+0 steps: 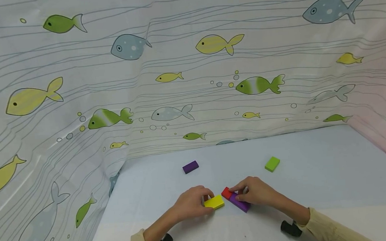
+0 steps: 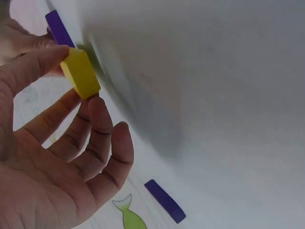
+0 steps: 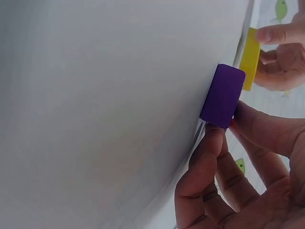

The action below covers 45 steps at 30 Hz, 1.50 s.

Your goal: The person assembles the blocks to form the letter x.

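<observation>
My left hand (image 1: 194, 203) pinches a yellow block (image 1: 215, 202) between thumb and fingers, just above or on the table. To its right, my right hand (image 1: 258, 192) grips a long purple block (image 1: 239, 202), the thumb on its side. A small red block (image 1: 226, 193) meets the far end of the purple one, and my right index finger touches it. A small gap separates the yellow block from these two. In the right wrist view the purple block (image 3: 223, 96) shows its end face, and the red block is mostly hidden behind the fingers.
A dark purple block (image 1: 190, 167) lies farther back on the white table (image 1: 157, 189), left of centre. Back right lies a lime green block (image 1: 272, 164). A fish-patterned curtain (image 1: 178, 95) rises behind the table and along its left side.
</observation>
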Available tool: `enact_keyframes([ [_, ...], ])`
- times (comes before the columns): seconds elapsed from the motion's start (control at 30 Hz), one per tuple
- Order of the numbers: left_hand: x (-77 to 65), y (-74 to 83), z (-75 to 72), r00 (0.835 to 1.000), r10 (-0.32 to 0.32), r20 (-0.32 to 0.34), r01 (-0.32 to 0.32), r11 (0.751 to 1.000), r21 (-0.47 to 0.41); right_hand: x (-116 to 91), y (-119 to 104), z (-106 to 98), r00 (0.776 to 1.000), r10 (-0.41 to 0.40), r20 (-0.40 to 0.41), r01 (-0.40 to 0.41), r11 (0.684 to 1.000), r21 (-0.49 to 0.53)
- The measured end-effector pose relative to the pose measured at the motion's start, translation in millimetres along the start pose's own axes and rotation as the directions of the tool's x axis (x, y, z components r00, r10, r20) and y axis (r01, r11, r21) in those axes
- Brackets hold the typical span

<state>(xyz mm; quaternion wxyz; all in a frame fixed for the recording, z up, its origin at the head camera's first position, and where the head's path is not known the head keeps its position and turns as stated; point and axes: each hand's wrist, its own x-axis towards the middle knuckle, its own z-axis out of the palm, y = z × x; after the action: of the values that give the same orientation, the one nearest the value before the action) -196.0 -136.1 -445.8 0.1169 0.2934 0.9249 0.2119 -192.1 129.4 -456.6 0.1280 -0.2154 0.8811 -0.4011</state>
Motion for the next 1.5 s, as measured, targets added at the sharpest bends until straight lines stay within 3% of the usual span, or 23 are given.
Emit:
enact_keyframes([
  [0.3,1.5,11.6,3.8,1.000,-0.029,0.005,0.029,0.999,0.014,0,1,-1,1.000,-0.013,0.007,0.013,1.000,0.005],
  [1.0,5.3,19.1,9.2,0.992,-0.125,0.006,0.126,0.991,-0.038,1,1,1,1.000,0.017,-0.006,-0.017,1.000,-0.002],
  [1.5,6.5,19.1,11.1,0.993,-0.114,0.007,0.114,0.991,-0.063,-1,-2,3,0.999,0.043,-0.023,-0.044,0.999,-0.030],
])
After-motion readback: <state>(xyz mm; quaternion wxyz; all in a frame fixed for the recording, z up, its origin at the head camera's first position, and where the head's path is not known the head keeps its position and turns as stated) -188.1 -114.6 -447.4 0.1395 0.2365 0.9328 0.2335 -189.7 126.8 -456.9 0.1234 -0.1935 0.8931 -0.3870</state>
